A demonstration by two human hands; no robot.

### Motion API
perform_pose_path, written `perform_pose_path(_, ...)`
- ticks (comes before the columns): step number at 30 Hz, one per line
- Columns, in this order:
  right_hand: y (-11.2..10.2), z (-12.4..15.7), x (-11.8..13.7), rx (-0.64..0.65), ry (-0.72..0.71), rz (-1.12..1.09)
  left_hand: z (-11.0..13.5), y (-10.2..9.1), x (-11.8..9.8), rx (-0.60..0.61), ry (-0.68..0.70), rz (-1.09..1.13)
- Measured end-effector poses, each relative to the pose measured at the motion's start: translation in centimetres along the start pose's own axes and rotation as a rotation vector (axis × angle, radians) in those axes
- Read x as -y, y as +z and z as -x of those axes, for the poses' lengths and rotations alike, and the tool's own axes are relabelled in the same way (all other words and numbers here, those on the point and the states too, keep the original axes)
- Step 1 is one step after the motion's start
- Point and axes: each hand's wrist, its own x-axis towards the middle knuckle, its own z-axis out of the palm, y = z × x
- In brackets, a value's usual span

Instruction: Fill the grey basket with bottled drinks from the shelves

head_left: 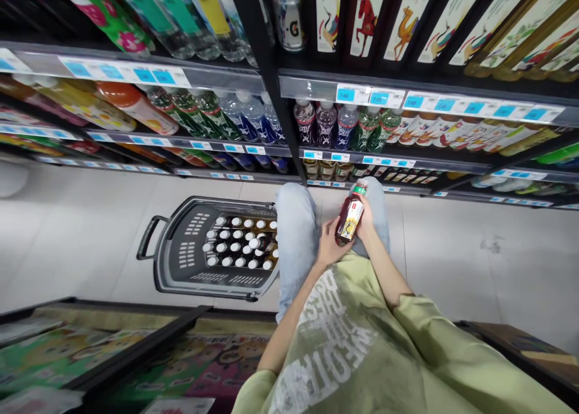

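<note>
A small bottle of dark red drink (350,216) with a green cap and a yellow-white label is held in both hands in front of my knees. My left hand (330,245) cups its lower end, fingers closed round it. From the right, my right hand (365,216) grips the upper part. A grey shopping basket (176,251) stands on the floor to the left, filled with several white-capped bottles (239,242).
Drink shelves (407,161) with blue price tags run across the top of the view, holding many bottles and cartons. The floor (474,245) is pale tile. Behind me, at the bottom left, lies another shelf with colourful packages (67,354).
</note>
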Motion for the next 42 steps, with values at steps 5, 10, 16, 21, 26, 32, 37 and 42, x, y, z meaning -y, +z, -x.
perform_pose_path(5,0.2,0.4,0.5,-0.039,-0.055,0.025,0.0,-0.2,-0.4,-0.040,-0.002,0.021)
perform_pose_path(10,-0.1,0.5,0.7,-0.002,-0.014,-0.123,0.0,-0.6,-0.4,-0.057,0.055,0.050)
perform_pose_path(16,-0.7,0.3,0.9,0.044,0.035,-0.242,-0.1,-0.8,-0.2,-0.041,0.102,0.051)
perform_pose_path(21,-0.5,0.4,1.0,0.100,0.039,-0.229,0.0,-0.8,-0.3,-0.044,0.065,0.065)
perform_pose_path(26,-0.6,0.3,1.0,0.097,0.041,-0.226,-0.1,-0.9,-0.3,-0.036,0.002,0.075)
perform_pose_path(32,-0.8,0.4,1.1,0.112,0.060,-0.233,0.0,-1.0,-0.5,0.004,-0.066,0.126)
perform_pose_path(37,-0.8,0.6,1.3,0.106,0.060,-0.280,0.2,-1.3,-0.2,0.091,-0.111,0.189)
perform_pose_path(42,-0.8,0.4,1.3,0.103,0.047,-0.342,0.1,-1.2,0.0,0.157,-0.124,0.276)
